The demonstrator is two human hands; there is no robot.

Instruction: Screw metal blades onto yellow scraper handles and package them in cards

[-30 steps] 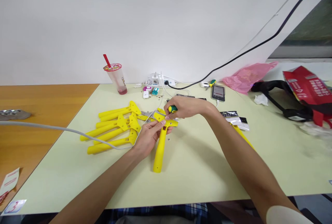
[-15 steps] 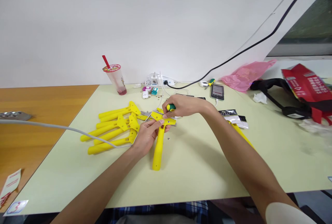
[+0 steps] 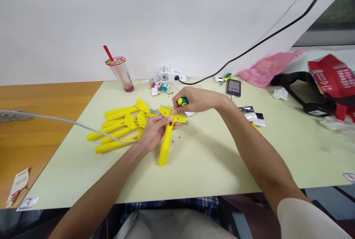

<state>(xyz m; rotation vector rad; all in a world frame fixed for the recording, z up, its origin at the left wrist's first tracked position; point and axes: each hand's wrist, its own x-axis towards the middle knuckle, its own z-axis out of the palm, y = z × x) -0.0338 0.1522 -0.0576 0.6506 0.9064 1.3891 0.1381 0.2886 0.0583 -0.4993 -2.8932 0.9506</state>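
A yellow scraper [image 3: 165, 144] with a T-shaped head and a metal blade is in my left hand [image 3: 153, 131], its handle slanting down toward me. My left thumb presses on the scraper's head. Above that head, my right hand [image 3: 191, 100] is closed round a screwdriver [image 3: 182, 101] with a green and yellow handle. The driver's shaft and tip are mostly hidden by my fingers. Small screws [image 3: 179, 137] lie on the table just right of the scraper's handle. Several more yellow scrapers [image 3: 116, 138] lie in a loose pile left of my left hand.
A plastic cup [image 3: 122, 74] with a red straw stands at the back left. Behind my hands are a power strip [image 3: 169, 76] and earphone cases [image 3: 164, 88]. A phone [image 3: 233, 88], packets [image 3: 251, 115], a pink bag [image 3: 266, 71] and a black headset-like strap [image 3: 302, 98] lie to the right.
The view has tilted down, so things sit higher in the picture. The scraper has turned slightly, and a second small screw now shows beside its handle. Both hands keep their hold.
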